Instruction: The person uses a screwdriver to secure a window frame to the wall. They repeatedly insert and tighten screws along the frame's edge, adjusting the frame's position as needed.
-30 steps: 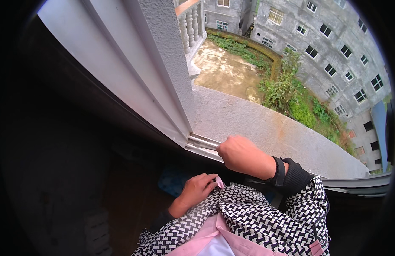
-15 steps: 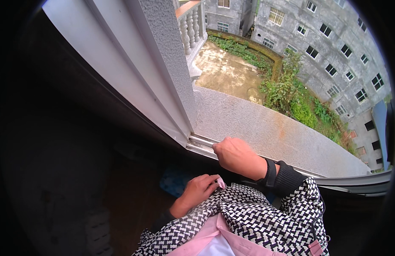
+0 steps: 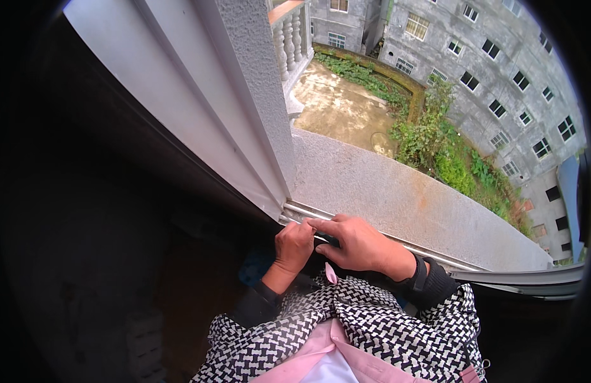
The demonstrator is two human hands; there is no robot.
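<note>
My left hand point(image 3: 294, 247) is closed, fingers curled, at the inner edge of the window track point(image 3: 302, 210); what it holds, if anything, I cannot make out. Coming from the right, my right hand point(image 3: 362, 246) reaches over the track, its index finger stretched out to meet the left fingers. Its thumb stands apart below, with a dark gap between. Just below the hands, a small pink piece of cloth point(image 3: 331, 273) shows at the front of my black-and-white patterned garment point(image 3: 378, 313).
A pale window frame point(image 3: 199, 83) rises at the left, beside a rough grey wall edge. Beyond the track runs a concrete ledge point(image 3: 384, 185), then a drop to a yard point(image 3: 340, 96) with plants and a grey building point(image 3: 461, 57). The room's lower left is dark.
My left hand has risen from the garment front to the track and met the right hand. The right hand has gone from a closed fist to an extended index finger with thumb apart.
</note>
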